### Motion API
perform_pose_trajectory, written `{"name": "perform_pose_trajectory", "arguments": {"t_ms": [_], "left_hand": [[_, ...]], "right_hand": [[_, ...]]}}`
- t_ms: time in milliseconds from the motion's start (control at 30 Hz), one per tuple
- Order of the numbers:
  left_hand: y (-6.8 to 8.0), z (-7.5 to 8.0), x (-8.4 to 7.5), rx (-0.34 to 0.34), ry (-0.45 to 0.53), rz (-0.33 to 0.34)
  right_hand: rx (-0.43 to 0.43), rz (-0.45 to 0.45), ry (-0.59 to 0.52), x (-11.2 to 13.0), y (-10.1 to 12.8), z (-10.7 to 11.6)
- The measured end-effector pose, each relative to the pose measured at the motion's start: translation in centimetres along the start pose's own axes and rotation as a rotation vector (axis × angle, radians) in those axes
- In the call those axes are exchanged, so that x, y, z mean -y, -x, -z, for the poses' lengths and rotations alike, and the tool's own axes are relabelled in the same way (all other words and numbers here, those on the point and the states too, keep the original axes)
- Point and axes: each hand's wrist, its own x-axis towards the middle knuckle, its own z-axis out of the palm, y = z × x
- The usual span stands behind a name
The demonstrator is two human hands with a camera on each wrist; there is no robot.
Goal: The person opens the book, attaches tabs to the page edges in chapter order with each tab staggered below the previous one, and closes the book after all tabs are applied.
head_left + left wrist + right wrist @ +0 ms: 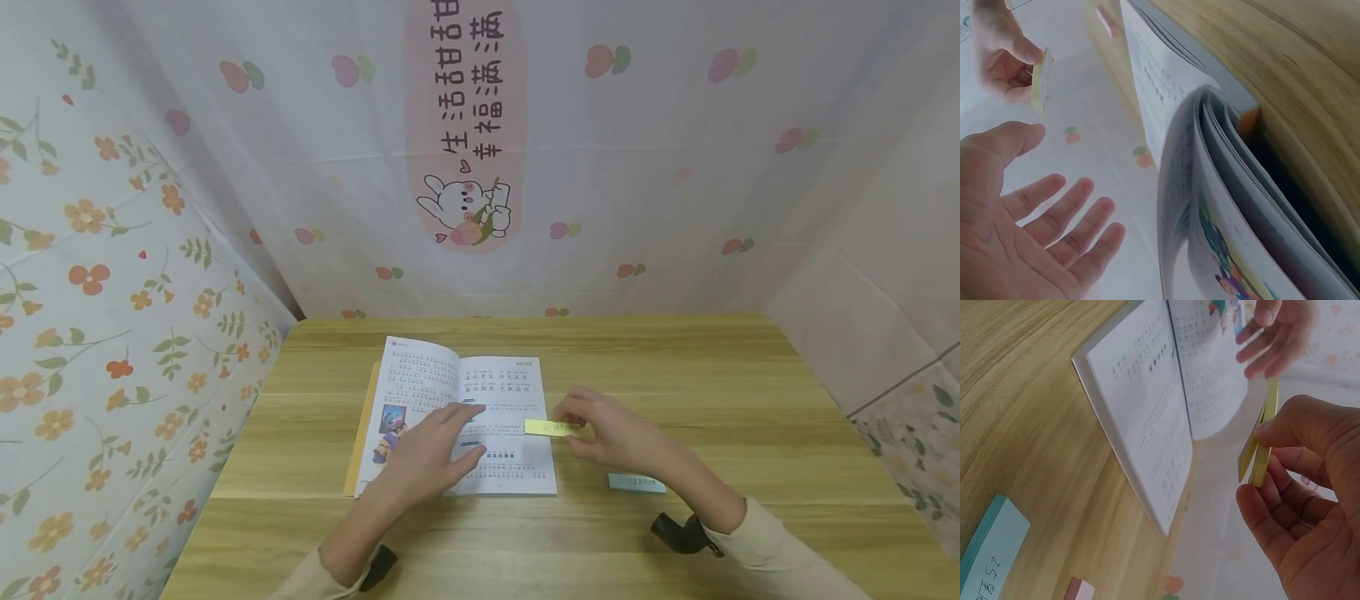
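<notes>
So the book (pixel 457 421) is already lying open at about 11 o'clock on the desk (pixel 675 367), and the left hand (pixel 431 454) is resting flat on the pages with straight fingers, just pinning them down, not gripping. The right hand (pixel 607 429) is pinching a yellow sticky-note pad (pixel 553 427) just off the book's 3 o'clock edge, and I'd say nothing is stuck to the page yet, so the note part looks undone. A blue sticky pad (pixel 636 482) is sitting untouched at 5 o'clock from the book.

blue note pad (pixel 636 482) | on wooden table (pixel 750 400); floral cloth backdrop (pixel 675 167)
</notes>
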Motion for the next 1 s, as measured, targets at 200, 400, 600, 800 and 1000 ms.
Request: {"name": "perform_pose_trajectory", "arguments": {"t_ms": [200,400,600,800,1000], "left_hand": [[-0.5,-0.3,-0.8,0.006,0.018,0.004],[-1.0,-0.9,-1.6,0.008,0.046,0.041],[-1.5,-1.4,-2.4,0.015,0.079,0.033],[-1.9,-2.4,-2.9,0.02,0.111,0.011],[-2.3,-3.2,-3.3,0.024,0.147,0.009]], "right_hand": [[-0.006,0.025,-0.01,0.2,0.0,-0.1],[-0.02,0.032,-0.023,0.4,0.0,-0.2],[-0.026,0.06,-0.014,0.6,0.1,-0.3],[-0.029,0.075,-0.01,0.8,0.2,-0.7],[-0.036,0.071,0.004,1.0,0.5,-0.8]]}}
